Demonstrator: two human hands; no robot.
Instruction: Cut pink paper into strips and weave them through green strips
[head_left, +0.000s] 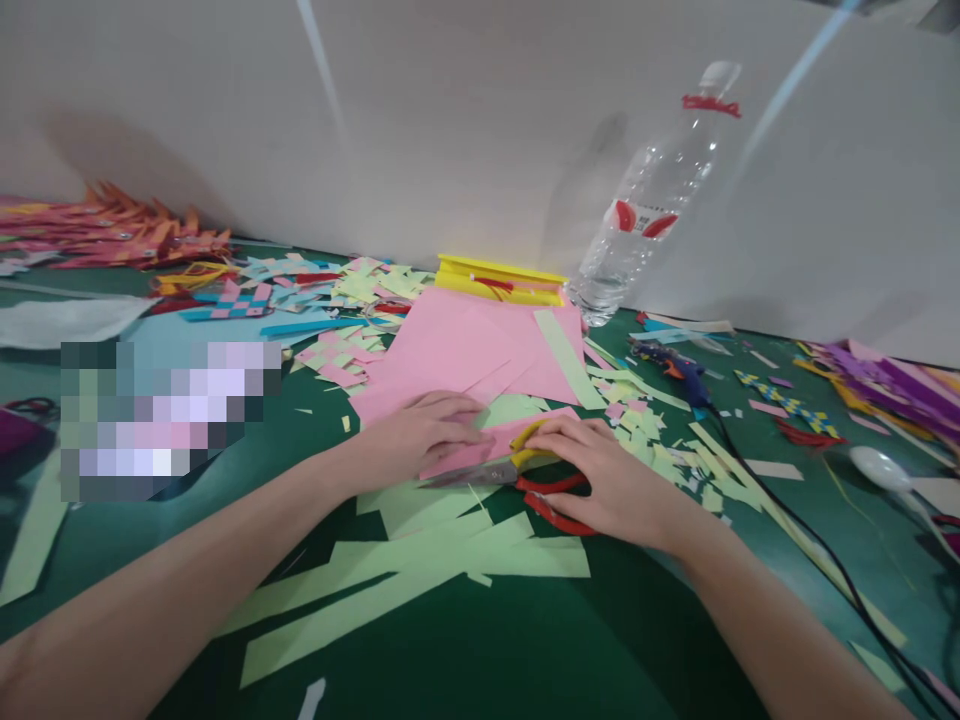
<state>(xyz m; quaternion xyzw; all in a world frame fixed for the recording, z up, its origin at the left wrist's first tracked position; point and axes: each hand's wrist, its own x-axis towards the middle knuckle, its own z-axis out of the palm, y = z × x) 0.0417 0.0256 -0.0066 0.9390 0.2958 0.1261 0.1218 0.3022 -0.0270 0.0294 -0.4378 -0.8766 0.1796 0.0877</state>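
My right hand [600, 475] grips a pair of scissors [551, 490] with yellow and red handles, their blades pointing left. Under and behind the blades lies a pink paper piece [457, 462]. My left hand [420, 440] rests flat with fingers stretched out over the pink paper, close to the blade tips. Behind the hands spreads a larger pink sheet [457, 340], with a light green strip [562, 355] across its right side. Several light green paper strips [420, 555] overlap on the green table in front of the hands.
A clear plastic bottle [649, 205] leans against the wall at the back right. Near it lie a yellow folded piece [499, 280], a glue gun [679, 375] with a black cord, and a white spoon [881, 468]. Paper scraps [645, 440] cover much of the table [480, 660].
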